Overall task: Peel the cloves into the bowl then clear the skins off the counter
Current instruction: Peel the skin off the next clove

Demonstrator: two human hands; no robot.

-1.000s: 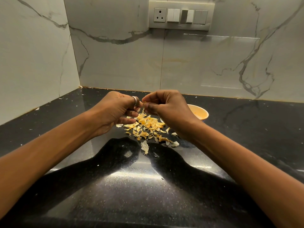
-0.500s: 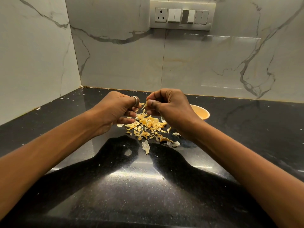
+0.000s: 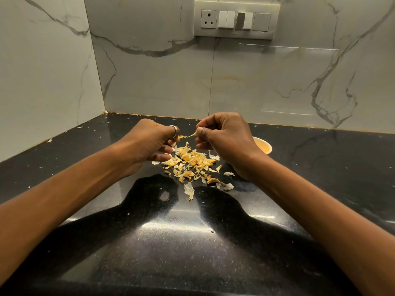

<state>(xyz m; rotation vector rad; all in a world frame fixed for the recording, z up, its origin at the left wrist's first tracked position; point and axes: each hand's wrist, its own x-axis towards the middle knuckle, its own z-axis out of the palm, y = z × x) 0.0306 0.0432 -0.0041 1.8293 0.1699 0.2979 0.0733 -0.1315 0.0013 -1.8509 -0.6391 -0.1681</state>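
My left hand (image 3: pixel 149 144), a ring on one finger, curls around a garlic clove that its fingers mostly hide. My right hand (image 3: pixel 224 137) pinches a thin strip of skin (image 3: pixel 189 136) stretched between the two hands. Both hover just above a heap of yellowish garlic skins (image 3: pixel 192 162) lying on the black counter (image 3: pixel 171 242). A small orange bowl (image 3: pixel 263 145) stands behind my right wrist, which covers most of it; its contents do not show.
Marble-tiled walls close the counter at the back and left, meeting in a corner. A switch panel with a socket (image 3: pixel 236 19) sits high on the back wall. Tiny skin flecks (image 3: pixel 49 140) dot the counter's left edge.
My hands have drawn apart a little, and a strip of skin now stretches between them. The pile and bowl have not moved.
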